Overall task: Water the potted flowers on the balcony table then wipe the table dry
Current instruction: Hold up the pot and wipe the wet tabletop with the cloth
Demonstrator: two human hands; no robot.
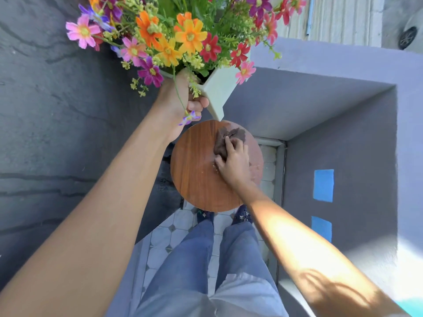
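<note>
My left hand (183, 99) grips the pale green square pot (218, 92) and holds it up in the air above the far edge of the table. Bright orange, pink, red and purple flowers (183, 35) spill out of it toward me. Below stands the small round wooden table (194, 170). My right hand (234, 163) presses a crumpled brown cloth (226, 138) flat onto the right half of the tabletop. Some small wet specks show on the wood beside that hand.
A grey balcony wall (320, 106) with two blue tape patches (323, 185) closes in the right side. A dark rough wall (57, 133) runs along the left. My legs and dark shoes stand on the pale tiled floor (164, 236) just under the table.
</note>
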